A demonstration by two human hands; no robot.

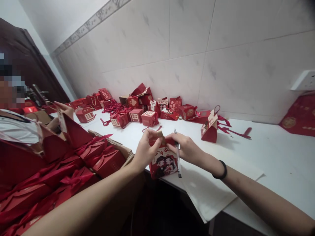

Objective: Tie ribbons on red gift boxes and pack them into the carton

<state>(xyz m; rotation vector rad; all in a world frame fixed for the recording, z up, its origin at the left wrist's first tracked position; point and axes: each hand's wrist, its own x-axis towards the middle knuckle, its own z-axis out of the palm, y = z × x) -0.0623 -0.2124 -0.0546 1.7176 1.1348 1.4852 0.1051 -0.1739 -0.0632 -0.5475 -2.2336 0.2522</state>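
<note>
A red gift box [164,164] with a cartoon couple printed on its front stands at the table's near edge. My left hand [147,147] is closed on the top flap of this box, thumb and fingers pinching it. At the box's upper right, my right hand [185,147] has its fingers bent against the top, and a pen [178,160] is tucked in that same hand, pointing down along the box's side. What the right fingertips touch inside the top is partly hidden. A finished-looking peaked gift box [210,127] with a cord loop stands farther right.
On the left, a cardboard carton [123,149] is packed with red boxes and ribbons. Several small red boxes [136,114] line the wall on the white table [270,154]. A paper sheet [209,196] hangs over the near edge. Another person's hand [65,109] is at far left.
</note>
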